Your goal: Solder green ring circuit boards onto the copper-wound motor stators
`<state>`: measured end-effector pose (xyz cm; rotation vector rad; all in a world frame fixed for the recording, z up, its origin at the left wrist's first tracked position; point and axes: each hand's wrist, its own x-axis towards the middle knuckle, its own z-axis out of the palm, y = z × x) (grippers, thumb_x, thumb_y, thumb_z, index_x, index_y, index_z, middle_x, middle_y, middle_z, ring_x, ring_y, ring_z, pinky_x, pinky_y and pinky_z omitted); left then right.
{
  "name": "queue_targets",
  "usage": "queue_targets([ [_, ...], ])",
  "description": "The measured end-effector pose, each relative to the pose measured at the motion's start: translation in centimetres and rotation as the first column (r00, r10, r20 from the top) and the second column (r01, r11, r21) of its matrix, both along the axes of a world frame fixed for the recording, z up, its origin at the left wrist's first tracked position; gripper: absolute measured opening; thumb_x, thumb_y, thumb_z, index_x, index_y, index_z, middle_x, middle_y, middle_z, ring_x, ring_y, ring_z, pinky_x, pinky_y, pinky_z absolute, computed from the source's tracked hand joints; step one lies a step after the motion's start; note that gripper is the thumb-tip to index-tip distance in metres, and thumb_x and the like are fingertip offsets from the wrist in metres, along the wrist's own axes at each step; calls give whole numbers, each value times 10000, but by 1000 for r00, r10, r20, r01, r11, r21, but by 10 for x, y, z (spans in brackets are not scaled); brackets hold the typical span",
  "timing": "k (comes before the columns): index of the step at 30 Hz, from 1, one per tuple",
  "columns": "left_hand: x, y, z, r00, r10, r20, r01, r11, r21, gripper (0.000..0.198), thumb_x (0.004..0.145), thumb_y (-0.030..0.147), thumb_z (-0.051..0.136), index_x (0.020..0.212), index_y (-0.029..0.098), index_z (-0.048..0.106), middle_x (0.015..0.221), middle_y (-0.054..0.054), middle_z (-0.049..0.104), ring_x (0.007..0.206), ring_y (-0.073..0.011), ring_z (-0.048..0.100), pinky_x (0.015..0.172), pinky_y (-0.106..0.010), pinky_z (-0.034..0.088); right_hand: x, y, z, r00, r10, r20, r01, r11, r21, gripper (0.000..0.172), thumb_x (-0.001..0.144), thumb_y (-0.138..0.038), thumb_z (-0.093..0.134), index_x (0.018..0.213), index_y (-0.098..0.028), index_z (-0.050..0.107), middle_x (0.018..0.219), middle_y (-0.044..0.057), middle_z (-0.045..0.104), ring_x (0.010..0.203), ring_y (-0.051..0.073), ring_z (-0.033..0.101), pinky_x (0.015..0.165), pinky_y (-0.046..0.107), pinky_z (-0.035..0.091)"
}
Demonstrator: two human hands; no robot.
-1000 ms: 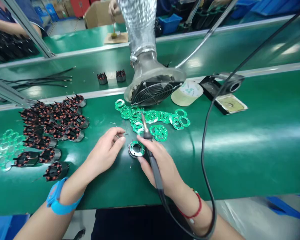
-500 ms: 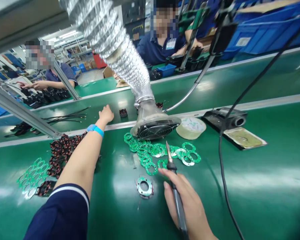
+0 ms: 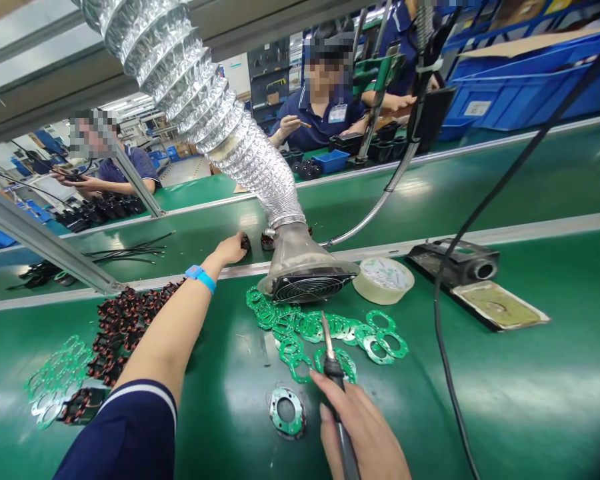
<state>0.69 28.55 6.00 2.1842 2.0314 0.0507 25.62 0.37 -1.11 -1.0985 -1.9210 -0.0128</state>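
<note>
1. The left hand (image 3: 230,250) is stretched far out over the near belt (image 3: 505,400) to the far belt (image 3: 205,227). Its fingertips are at a small wound core (image 3: 245,242) standing there, just left of the fan hood (image 3: 305,280).
2. A second core (image 3: 267,240) sits just beside the first, partly behind the hood.
3. I cannot tell whether those fingers have closed on the core. They touch it or nearly so, and it looks to be resting on the belt.
4. The right hand (image 3: 367,437) is wrapped firmly round the iron (image 3: 333,363), low and close to the person. The tip points up and away, near the pile of ring boards (image 3: 325,327) but seemingly clear of it.
5. Just left of that hand lies a single board (image 3: 287,412) seated on a metal part, apart from the pile.
6. A heap of cores (image 3: 125,320) and some loose boards (image 3: 55,383) lie to the left. A tape roll (image 3: 384,280) and the iron stand (image 3: 460,263) are to the right.
7. To my eye the step in hand is a pick-up at the far belt, with the iron held idle. Lifting that core calls for a pinch on its sides rather than its windings. The way back needs to skirt the hood and stay well off the hot tip.
8. Two other people sit beyond, their hands at their own benches.
</note>
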Motion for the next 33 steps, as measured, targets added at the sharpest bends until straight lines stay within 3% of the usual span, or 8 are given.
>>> queue_targets([
  [4, 3, 7, 2, 998, 38, -52, -39, 999, -26, 383, 887, 356, 550, 1212, 155, 519, 1189, -100, 571, 1037, -222, 584, 881, -443, 498, -2, 4, 5, 999, -17, -27, 17, 1000, 11, 323, 884, -136, 429, 1190, -145, 532, 933, 107, 649, 826, 228, 617, 679, 355, 542],
  [8, -16, -14, 19, 999, 8, -47, -9, 1000, -30, 385, 881, 328, 558, 1216, 144, 509, 1198, -108, 575, 1060, -228, 578, 905, -445, 479, -3, 1, 8, 998, 5, -64, -7, 1000, -30, 329, 887, -125, 429, 1204, -146, 518, 896, 97, 638, 794, 212, 597, 669, 347, 532],
  [12, -47, -71, 37, 996, -84, -1, 84, 992, -95, 451, 823, 194, 572, 1251, 150, 438, 1243, -118, 606, 1115, -207, 572, 936, -318, 440, -3, -3, 11, 995, 24, -97, -29, 998, -51, 329, 889, -141, 433, 1206, -159, 522, 919, 92, 638, 809, 213, 600, 685, 349, 526],
  [17, -67, -156, 45, 983, -177, 37, 180, 945, -274, 273, 847, 285, 488, 1108, 214, 514, 1123, -40, 689, 1010, -179, 630, 868, -267, 447, -2, -7, 13, 993, 54, -105, -60, 996, -59, 309, 898, -171, 436, 1192, -174, 533, 952, 85, 654, 839, 221, 617, 701, 351, 530],
  [21, -82, -189, 61, 986, -164, 26, 162, 916, -366, 244, 847, 342, 460, 1026, 220, 573, 1015, -27, 719, 889, -177, 653, 765, -250, 464, -2, -7, 12, 993, 49, -103, -54, 997, -45, 306, 905, -182, 435, 1195, -165, 533, 965, 90, 659, 855, 225, 622, 696, 345, 530],
  [27, -89, -148, 91, 987, -162, -24, 147, 942, -303, 271, 811, 395, 493, 908, 207, 662, 920, -34, 717, 844, -206, 642, 757, -272, 463, -1, -7, 13, 991, 60, -118, -68, 996, -60, 296, 906, -179, 437, 1184, -158, 539, 946, 85, 651, 833, 201, 612, 711, 313, 520],
  [30, -59, -102, 79, 987, -158, -21, 154, 979, -130, 342, 850, 350, 465, 1112, 172, 593, 1084, -68, 671, 955, -207, 616, 852, -294, 452, 2, -6, 13, 994, 41, -101, -50, 995, -85, 296, 907, -183, 441, 1185, -157, 539, 905, 79, 640, 794, 187, 604, 670, 284, 514],
  [33, -18, -56, 51, 990, -143, -18, 143, 990, 15, 441, 888, 266, 452, 1313, 152, 427, 1306, -106, 538, 1103, -178, 556, 941, -278, 426, 4, -3, 11, 995, 1, -100, -8, 998, -69, 293, 913, -190, 440, 1187, -156, 537, 888, 71, 636, 754, 172, 600, 650, 266, 506],
])
